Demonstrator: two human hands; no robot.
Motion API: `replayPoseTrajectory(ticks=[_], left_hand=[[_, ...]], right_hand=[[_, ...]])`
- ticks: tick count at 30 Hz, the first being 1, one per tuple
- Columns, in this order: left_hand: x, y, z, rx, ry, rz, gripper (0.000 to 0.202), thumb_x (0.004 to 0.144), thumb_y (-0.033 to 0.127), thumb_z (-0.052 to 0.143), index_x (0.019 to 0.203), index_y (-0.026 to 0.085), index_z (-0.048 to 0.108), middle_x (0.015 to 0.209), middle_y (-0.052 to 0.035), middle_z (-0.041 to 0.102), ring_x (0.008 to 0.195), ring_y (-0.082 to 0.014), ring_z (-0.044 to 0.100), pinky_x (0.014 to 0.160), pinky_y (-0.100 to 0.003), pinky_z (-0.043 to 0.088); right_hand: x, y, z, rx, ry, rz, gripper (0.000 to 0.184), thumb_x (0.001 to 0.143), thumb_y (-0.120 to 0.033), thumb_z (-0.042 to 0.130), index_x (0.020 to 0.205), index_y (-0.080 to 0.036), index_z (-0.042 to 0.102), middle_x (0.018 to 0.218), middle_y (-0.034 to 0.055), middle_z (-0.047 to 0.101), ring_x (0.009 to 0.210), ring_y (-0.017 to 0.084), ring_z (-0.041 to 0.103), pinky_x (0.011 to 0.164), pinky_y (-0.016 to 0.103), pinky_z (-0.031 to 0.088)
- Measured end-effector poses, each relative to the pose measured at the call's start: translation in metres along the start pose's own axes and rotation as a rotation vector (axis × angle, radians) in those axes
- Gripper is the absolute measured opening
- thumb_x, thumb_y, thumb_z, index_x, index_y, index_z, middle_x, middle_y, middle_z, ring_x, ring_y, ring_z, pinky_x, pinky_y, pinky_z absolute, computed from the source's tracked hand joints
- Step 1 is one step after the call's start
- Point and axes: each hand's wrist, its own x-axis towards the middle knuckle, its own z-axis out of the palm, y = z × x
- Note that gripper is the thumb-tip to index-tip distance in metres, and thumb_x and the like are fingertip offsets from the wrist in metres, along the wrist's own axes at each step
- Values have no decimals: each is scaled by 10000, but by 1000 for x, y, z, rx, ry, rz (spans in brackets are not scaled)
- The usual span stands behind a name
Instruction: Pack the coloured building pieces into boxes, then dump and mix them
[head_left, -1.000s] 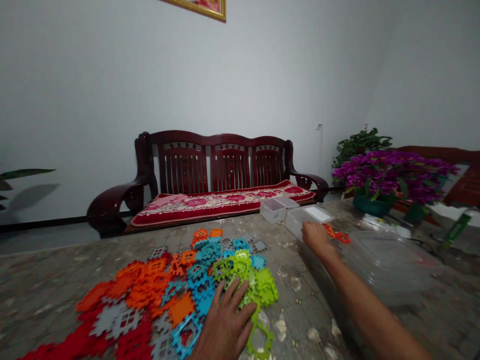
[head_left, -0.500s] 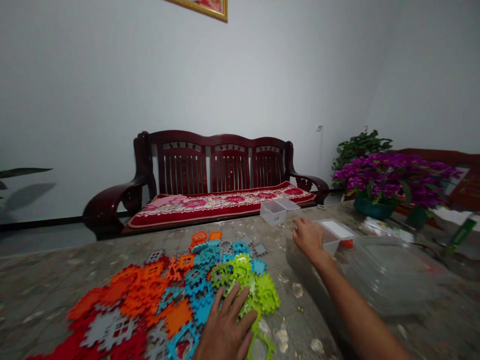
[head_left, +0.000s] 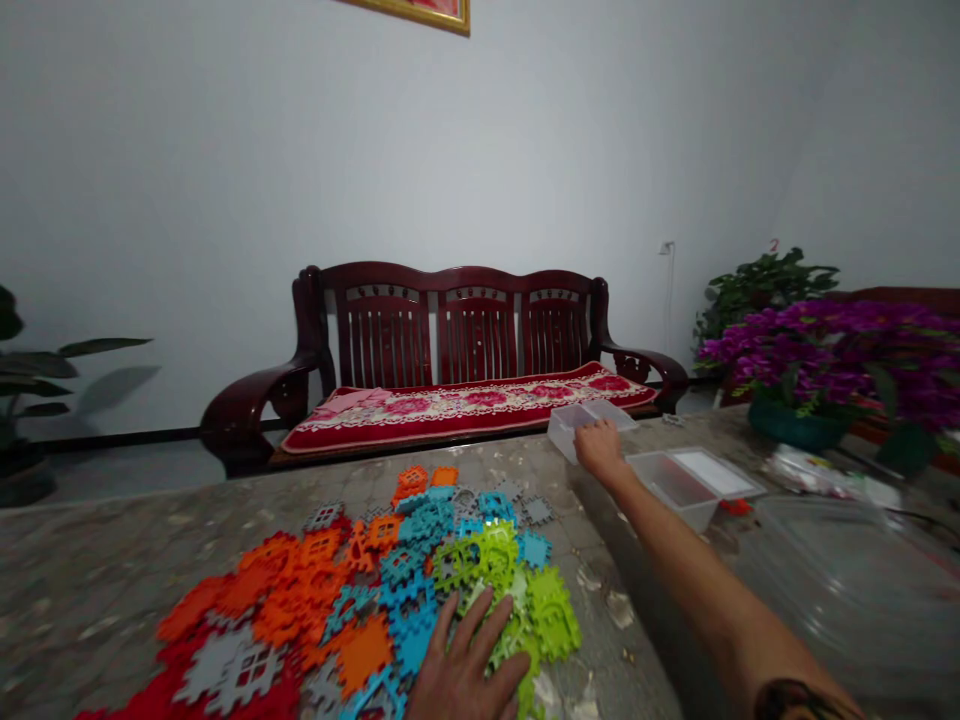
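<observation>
My left hand point(head_left: 469, 665) lies flat with fingers spread on a heap of flat plastic puzzle pieces point(head_left: 360, 590), orange, blue, green, grey and red, spread over the table's near left. My right hand point(head_left: 598, 447) is stretched far forward, its fingers closed on the near edge of a small clear plastic box point(head_left: 585, 418) at the table's far edge. A second clear box with a white lid point(head_left: 694, 480) stands just right of my forearm, with an orange piece point(head_left: 735, 506) beside it.
The table point(head_left: 112, 560) has a mottled stone-pattern top. A large clear plastic container point(head_left: 855, 590) sits at the near right. Purple flowers in a green pot point(head_left: 832, 360) stand at the right. Behind the table is a dark red wooden bench point(head_left: 450, 350) with a red cushion.
My right hand left the lidded box beside the orange piece and reached further forward to the smaller clear box at the far edge. My left hand stayed on the green pieces.
</observation>
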Motion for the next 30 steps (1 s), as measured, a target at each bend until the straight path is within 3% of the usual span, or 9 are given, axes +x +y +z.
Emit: replayPoseTrajectory(ticks=[7, 10, 14, 18, 21, 25, 27, 30], left_hand=[[-3, 7, -7, -42, -113, -72, 311, 879, 547, 691, 1130, 366, 661, 1459, -28, 593, 1369, -278, 472, 1235, -526, 88], [3, 7, -20, -81, -192, -85, 286, 918, 465, 668, 1187, 369, 648, 1487, -29, 576, 1383, -278, 473, 1212, -529, 188], [13, 7, -37, -139, -279, -119, 280, 947, 332, 636, 1224, 377, 637, 1500, -22, 570, 1391, -280, 487, 1168, -539, 307], [17, 10, -44, -184, -369, -172, 352, 934, 211, 630, 1247, 370, 631, 1531, -26, 540, 1425, -298, 460, 1165, -593, 332], [19, 11, -47, -236, -422, -224, 303, 975, 266, 596, 1255, 376, 630, 1548, -26, 524, 1445, -303, 443, 1169, -629, 331], [21, 12, -51, -264, -469, -272, 272, 1007, 325, 554, 1263, 371, 635, 1568, -22, 499, 1470, -302, 407, 1195, -641, 294], [21, 13, -51, -256, -479, -306, 311, 1001, 325, 562, 1302, 377, 618, 1579, -26, 482, 1484, -304, 382, 1205, -633, 282], [21, 14, -48, -228, -479, -402, 425, 967, 309, 606, 1385, 382, 571, 1592, -44, 460, 1485, -313, 371, 1199, -583, 318]], right_hand=[[-24, 41, 2, -14, 12, 103, 309, 881, -111, 502, 982, -75, 792, 1039, 271, 754, 1091, 367, 656, 961, 465, 334], [-32, 49, 3, 21, 47, 123, 317, 875, -124, 497, 1004, -53, 778, 1063, 296, 735, 1102, 388, 640, 976, 498, 349], [-52, 33, 20, 140, 112, 47, 394, 940, -228, 459, 1221, -106, 707, 1268, 239, 684, 1214, 337, 591, 1034, 447, 395], [-76, 13, 60, 301, 131, -75, 483, 957, -305, 441, 1400, -181, 591, 1442, 123, 613, 1327, 236, 543, 1123, 348, 401], [-83, 19, 87, 425, 158, -51, 543, 931, -317, 425, 1431, -148, 552, 1440, 155, 606, 1349, 277, 533, 1151, 434, 404], [-84, 30, 104, 522, 174, -11, 577, 915, -336, 398, 1435, -127, 535, 1412, 186, 618, 1348, 322, 532, 1171, 514, 376], [-88, 22, 106, 594, 166, -1, 578, 918, -372, 392, 1418, -129, 550, 1420, 191, 613, 1358, 334, 524, 1183, 529, 358], [-100, -11, 104, 757, 110, 11, 580, 925, -448, 398, 1389, -153, 585, 1418, 179, 623, 1344, 334, 543, 1175, 529, 375]])
